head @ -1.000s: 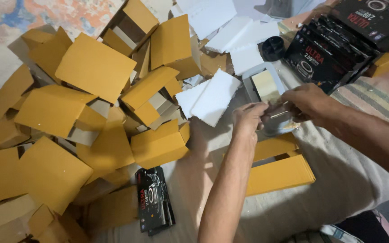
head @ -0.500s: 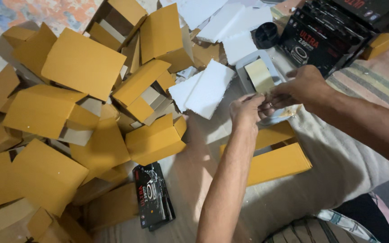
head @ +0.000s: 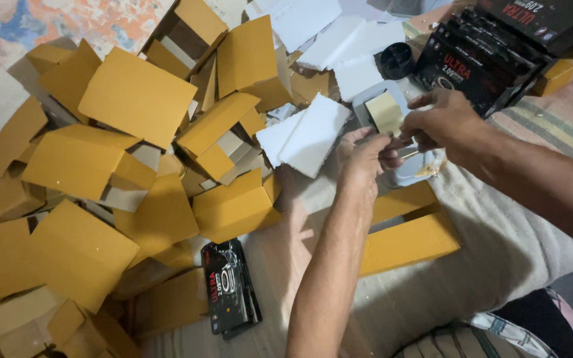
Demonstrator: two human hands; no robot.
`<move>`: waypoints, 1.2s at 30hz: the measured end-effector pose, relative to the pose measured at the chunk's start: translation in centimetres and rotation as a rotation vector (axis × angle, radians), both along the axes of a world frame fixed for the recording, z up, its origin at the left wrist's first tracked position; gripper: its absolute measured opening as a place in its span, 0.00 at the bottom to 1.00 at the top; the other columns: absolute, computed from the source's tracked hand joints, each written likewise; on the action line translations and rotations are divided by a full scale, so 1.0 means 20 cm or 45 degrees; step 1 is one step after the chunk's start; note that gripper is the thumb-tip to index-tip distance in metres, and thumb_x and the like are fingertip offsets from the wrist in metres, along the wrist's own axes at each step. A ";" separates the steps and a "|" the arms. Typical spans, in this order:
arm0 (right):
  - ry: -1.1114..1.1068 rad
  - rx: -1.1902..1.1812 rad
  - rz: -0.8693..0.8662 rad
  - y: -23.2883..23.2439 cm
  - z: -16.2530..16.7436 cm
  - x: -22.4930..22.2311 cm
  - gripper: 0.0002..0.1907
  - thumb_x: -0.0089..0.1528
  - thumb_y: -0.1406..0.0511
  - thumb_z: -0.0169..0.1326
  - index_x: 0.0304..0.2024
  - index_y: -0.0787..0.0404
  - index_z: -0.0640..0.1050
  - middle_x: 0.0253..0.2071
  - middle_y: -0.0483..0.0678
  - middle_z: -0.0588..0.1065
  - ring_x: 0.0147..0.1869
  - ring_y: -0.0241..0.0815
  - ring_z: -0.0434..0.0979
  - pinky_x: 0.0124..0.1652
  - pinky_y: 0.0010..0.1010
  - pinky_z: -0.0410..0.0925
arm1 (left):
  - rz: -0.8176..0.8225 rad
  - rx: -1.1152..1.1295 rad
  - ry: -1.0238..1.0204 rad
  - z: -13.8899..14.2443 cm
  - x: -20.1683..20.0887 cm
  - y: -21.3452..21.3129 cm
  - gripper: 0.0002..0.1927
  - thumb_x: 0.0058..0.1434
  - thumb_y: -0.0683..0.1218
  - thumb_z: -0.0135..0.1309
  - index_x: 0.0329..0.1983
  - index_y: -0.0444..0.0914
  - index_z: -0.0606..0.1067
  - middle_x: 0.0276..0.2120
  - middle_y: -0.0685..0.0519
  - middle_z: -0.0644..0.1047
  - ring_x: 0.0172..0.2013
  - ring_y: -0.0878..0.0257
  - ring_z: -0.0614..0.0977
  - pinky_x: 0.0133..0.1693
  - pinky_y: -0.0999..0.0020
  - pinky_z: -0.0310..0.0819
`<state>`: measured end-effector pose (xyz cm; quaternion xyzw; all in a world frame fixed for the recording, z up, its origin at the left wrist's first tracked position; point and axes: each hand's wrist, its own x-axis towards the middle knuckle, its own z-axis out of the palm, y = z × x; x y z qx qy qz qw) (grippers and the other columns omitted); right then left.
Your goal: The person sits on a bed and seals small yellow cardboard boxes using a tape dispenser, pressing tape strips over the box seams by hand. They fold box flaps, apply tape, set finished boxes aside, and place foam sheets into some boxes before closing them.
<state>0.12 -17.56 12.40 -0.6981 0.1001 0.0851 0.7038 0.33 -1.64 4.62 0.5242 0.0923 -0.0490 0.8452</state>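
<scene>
Two hands meet just right of the white foam slabs (head: 306, 136): the left hand (head: 361, 156) and the right hand (head: 440, 122) work together over a small tray (head: 402, 169) with a pale sponge-like pad (head: 384, 111) on its far end. The left fingers (head: 382, 142) are bent inward and pressed on something small and thin against the right fingers (head: 406, 140), which pinch it from the other side; what the piece is I cannot tell, it is too small and partly covered.

As a judgement of progress: left of the foam slabs a great heap of folded mustard-yellow cardboard boxes (head: 134, 99) lies tumbled, which looks like finished work. Just below the hands, on the near side of the foam slabs, two flat yellow box blanks (head: 409, 242) lie unfolded. Below and left of the slabs a flat black printed pack (head: 230, 288) lies alone, and well to the right of them, at the far edge, stands a stack of black printed cartons (head: 479, 56).

The surface is a grey cloth (head: 499, 265) spread low, with a striped fabric at its right edge. Far left of the slabs, a worn, mottled floor (head: 67, 23) in orange and blue shows beyond the boxes.
</scene>
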 end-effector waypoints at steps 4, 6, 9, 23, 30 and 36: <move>0.011 -0.066 0.047 -0.07 -0.07 -0.02 0.26 0.57 0.73 0.60 0.57 0.77 0.72 0.32 0.59 0.78 0.27 0.42 0.75 0.27 0.32 0.69 | -0.020 0.024 -0.010 0.07 -0.09 -0.02 0.24 0.61 0.37 0.55 0.58 0.24 0.64 0.33 0.38 0.80 0.24 0.59 0.81 0.23 0.65 0.80; 0.030 -0.080 0.046 -0.10 -0.12 -0.03 0.25 0.58 0.72 0.60 0.56 0.77 0.72 0.33 0.59 0.78 0.28 0.41 0.76 0.28 0.31 0.70 | -0.017 0.135 0.001 0.11 -0.17 -0.04 0.22 0.63 0.41 0.54 0.57 0.27 0.65 0.35 0.39 0.80 0.25 0.57 0.82 0.25 0.64 0.80; 0.054 -0.023 0.040 -0.14 -0.20 -0.01 0.24 0.57 0.72 0.60 0.55 0.74 0.72 0.34 0.58 0.79 0.28 0.41 0.78 0.28 0.30 0.70 | 0.039 0.638 -0.127 0.17 -0.33 -0.07 0.23 0.68 0.53 0.52 0.57 0.31 0.70 0.40 0.41 0.80 0.30 0.54 0.84 0.31 0.58 0.80; 0.108 0.201 0.017 -0.24 -0.44 0.17 0.20 0.60 0.71 0.60 0.52 0.66 0.70 0.32 0.53 0.78 0.26 0.39 0.75 0.28 0.30 0.71 | -0.416 2.237 -0.858 -0.14 -0.67 -0.10 0.60 0.49 0.69 0.62 0.76 0.31 0.57 0.76 0.39 0.57 0.77 0.47 0.53 0.75 0.42 0.35; 0.103 0.223 0.011 -0.27 -0.50 0.19 0.23 0.58 0.70 0.62 0.52 0.68 0.69 0.31 0.53 0.78 0.26 0.37 0.75 0.26 0.29 0.69 | -0.373 2.261 -0.829 -0.23 -0.58 -0.18 0.62 0.43 0.69 0.66 0.77 0.38 0.57 0.76 0.37 0.54 0.76 0.41 0.51 0.72 0.33 0.33; 0.085 0.217 0.040 -0.30 -0.52 0.14 0.23 0.57 0.70 0.62 0.52 0.69 0.69 0.31 0.53 0.78 0.28 0.37 0.76 0.26 0.28 0.69 | -0.444 2.109 -0.921 -0.19 -0.57 -0.12 0.59 0.48 0.76 0.63 0.78 0.46 0.60 0.78 0.37 0.53 0.78 0.40 0.51 0.74 0.34 0.33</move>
